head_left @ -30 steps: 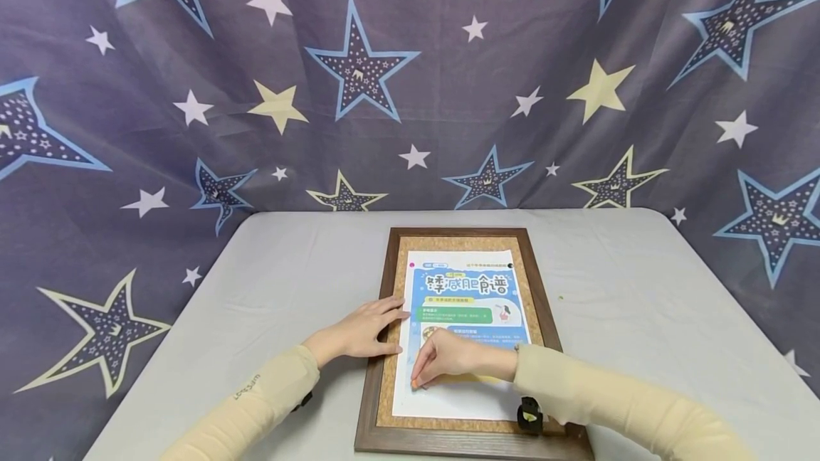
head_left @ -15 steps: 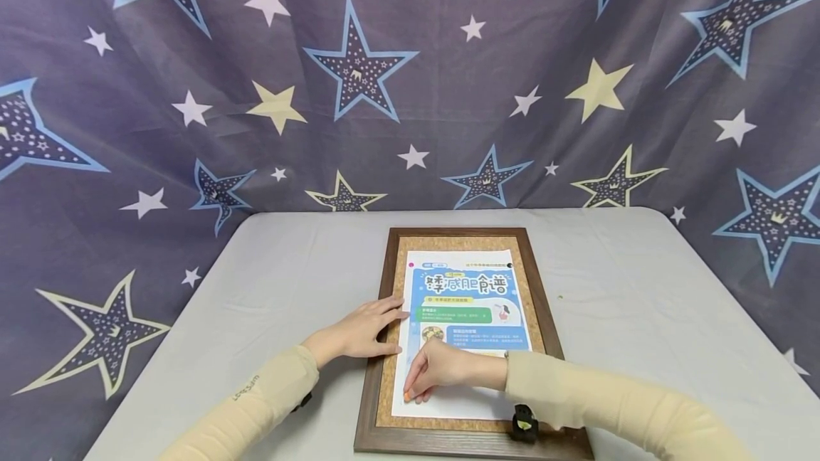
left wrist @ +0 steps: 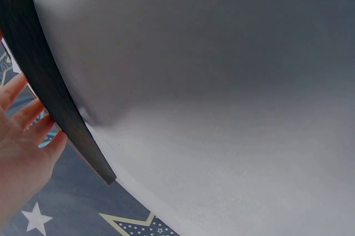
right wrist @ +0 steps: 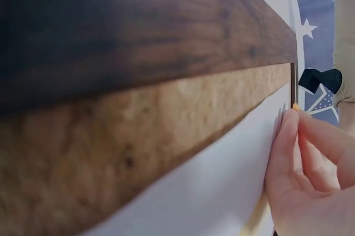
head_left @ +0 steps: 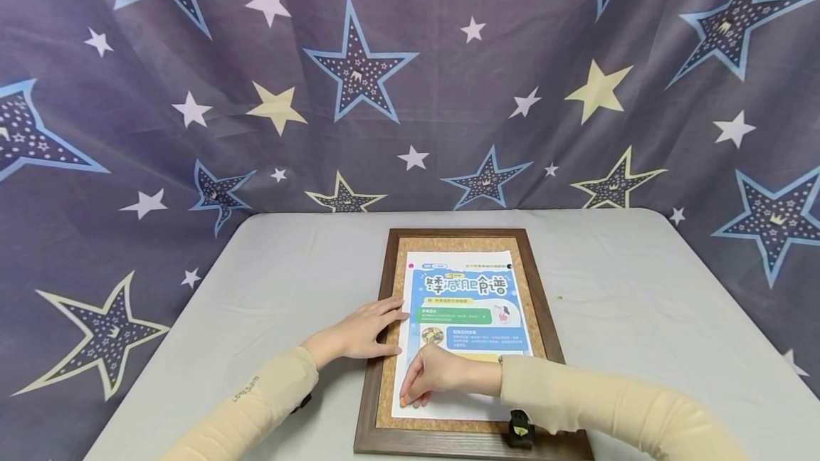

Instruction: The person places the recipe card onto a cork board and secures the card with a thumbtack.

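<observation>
A printed poster [head_left: 470, 336] with blue panels and Chinese lettering lies on a cork board [head_left: 461, 242] in a dark wooden frame [head_left: 474, 443]. My right hand [head_left: 430, 373] pinches an orange push pin [head_left: 403, 401] between thumb and fingertips at the poster's lower left corner. In the right wrist view only a bit of the push pin [right wrist: 295, 106] shows above the fingertips. The left hand [head_left: 361, 329] rests across the frame's left side, fingers spread, fingertips at the poster's left edge. From the left wrist, the hand [left wrist: 25, 147] appears beside the frame [left wrist: 61, 97].
A pink push pin [head_left: 411, 266] sits at the poster's upper left corner and a black push pin [head_left: 510, 266] at its upper right. The board lies on a grey-covered table [head_left: 288, 269]. A star-patterned curtain [head_left: 435, 91] hangs behind.
My right hand has moved down and to the left over the poster, carrying the orange push pin to the lower left corner. The left hand stays in place.
</observation>
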A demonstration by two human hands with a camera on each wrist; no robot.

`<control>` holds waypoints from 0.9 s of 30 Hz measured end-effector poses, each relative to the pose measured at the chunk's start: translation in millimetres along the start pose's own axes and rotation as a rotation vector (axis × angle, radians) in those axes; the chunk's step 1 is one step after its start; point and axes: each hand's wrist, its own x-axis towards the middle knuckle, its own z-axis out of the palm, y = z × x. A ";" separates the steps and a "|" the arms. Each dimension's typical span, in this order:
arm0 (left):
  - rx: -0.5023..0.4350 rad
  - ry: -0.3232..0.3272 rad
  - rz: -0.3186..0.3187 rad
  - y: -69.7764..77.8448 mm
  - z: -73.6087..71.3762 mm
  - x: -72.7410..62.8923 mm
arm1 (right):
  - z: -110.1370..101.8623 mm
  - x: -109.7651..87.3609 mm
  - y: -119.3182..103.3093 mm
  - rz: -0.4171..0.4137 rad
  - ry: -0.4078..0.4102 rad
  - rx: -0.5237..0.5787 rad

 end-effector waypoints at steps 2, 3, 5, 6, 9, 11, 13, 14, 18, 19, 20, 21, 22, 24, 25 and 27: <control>-0.002 0.005 0.007 -0.4 0.2 0.4 | 0.8 -0.6 -1.3 0.004 0.001 -0.013; -0.003 0.007 0.010 -0.5 0.4 0.5 | 1.3 -1.0 -1.9 0.004 -0.001 -0.023; 0.003 0.006 0.008 -0.8 0.6 1.0 | 2.2 -1.7 -3.2 -0.001 -0.004 -0.035; 0.005 0.005 0.008 -0.8 0.7 1.1 | 2.6 -2.1 -3.9 -0.004 -0.006 -0.041; 0.012 0.006 0.011 -0.6 0.8 1.4 | 3.6 -3.5 -5.6 -0.013 -0.002 -0.049; 0.013 0.007 0.012 -0.4 0.6 1.2 | 4.1 -4.4 -6.3 -0.019 0.006 -0.059; 0.008 0.012 0.017 -0.2 0.5 1.0 | 4.7 -4.9 -6.7 -0.031 0.013 -0.077; 0.006 0.014 0.019 -0.3 0.5 0.9 | 5.0 -5.0 -6.9 -0.037 0.017 -0.086; 0.001 0.017 0.020 -0.6 0.6 0.6 | 6.4 -5.0 -7.2 -0.053 0.026 -0.109; 0.000 0.019 0.022 -0.6 0.7 0.6 | 6.6 -5.0 -7.2 -0.054 0.029 -0.110; -0.001 0.020 0.022 -0.7 0.9 0.6 | 6.7 -5.0 -7.2 -0.055 0.032 -0.112; -0.002 0.022 0.024 -0.5 0.9 0.5 | 6.8 -5.0 -7.2 -0.056 0.034 -0.115; -0.001 0.022 0.023 -0.3 0.8 0.4 | 6.7 -5.1 -7.1 -0.058 0.036 -0.118; 0.000 0.020 0.023 0.1 0.5 0.1 | 6.6 -5.2 -7.0 -0.064 0.040 -0.128; -0.001 0.019 0.022 0.2 0.4 0.0 | 6.6 -5.3 -6.9 -0.068 0.040 -0.134; -0.002 0.016 0.020 0.6 -0.2 0.0 | 6.5 -5.3 -6.6 -0.076 0.040 -0.144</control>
